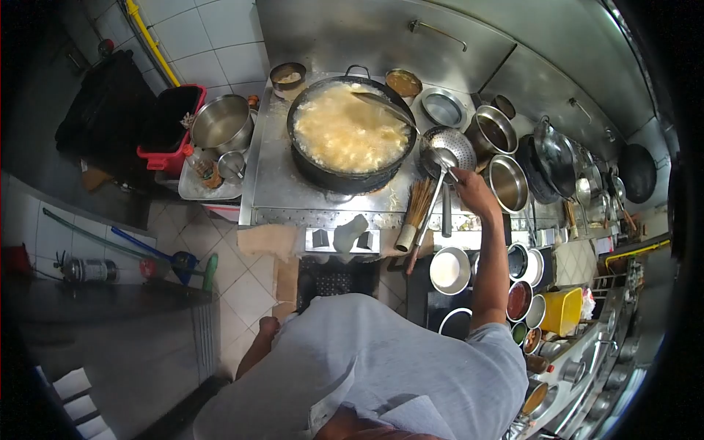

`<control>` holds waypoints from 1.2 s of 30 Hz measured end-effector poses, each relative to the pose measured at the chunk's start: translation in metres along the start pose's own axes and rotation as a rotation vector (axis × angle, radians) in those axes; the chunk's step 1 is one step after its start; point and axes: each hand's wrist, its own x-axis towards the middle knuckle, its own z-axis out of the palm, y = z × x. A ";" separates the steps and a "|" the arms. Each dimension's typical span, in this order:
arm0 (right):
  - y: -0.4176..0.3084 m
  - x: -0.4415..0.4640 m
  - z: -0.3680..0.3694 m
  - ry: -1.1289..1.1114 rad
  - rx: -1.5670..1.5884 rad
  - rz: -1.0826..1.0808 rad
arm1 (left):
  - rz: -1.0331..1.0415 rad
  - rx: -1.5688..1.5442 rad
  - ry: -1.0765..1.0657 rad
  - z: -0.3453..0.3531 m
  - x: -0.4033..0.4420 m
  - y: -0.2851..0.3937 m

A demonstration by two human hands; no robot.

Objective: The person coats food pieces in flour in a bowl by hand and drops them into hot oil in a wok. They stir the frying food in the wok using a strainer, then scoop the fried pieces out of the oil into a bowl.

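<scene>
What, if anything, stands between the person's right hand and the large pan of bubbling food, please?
A ladle and a perforated strainer lie in between, just beside the large pan, on the side nearest the right hand.

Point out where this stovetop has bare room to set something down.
Bare steel shows on the stovetop, between the big wok and the metal pot to its left. Right of the wok is crowded: perforated strainer, ladle, brush and right hand.
</scene>
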 end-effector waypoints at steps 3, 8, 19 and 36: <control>-0.014 -0.033 -0.003 0.053 -0.027 -0.020 | -0.014 -0.445 0.196 0.017 0.007 -0.009; -0.026 -0.065 -0.031 0.057 0.031 0.052 | -0.152 -0.692 0.139 0.002 0.007 0.009; 0.015 -0.022 0.027 0.094 0.065 -0.026 | -0.025 0.014 0.119 0.024 0.027 0.002; -0.007 -0.098 -0.034 0.089 0.174 0.115 | 0.021 0.323 0.024 0.028 0.044 -0.004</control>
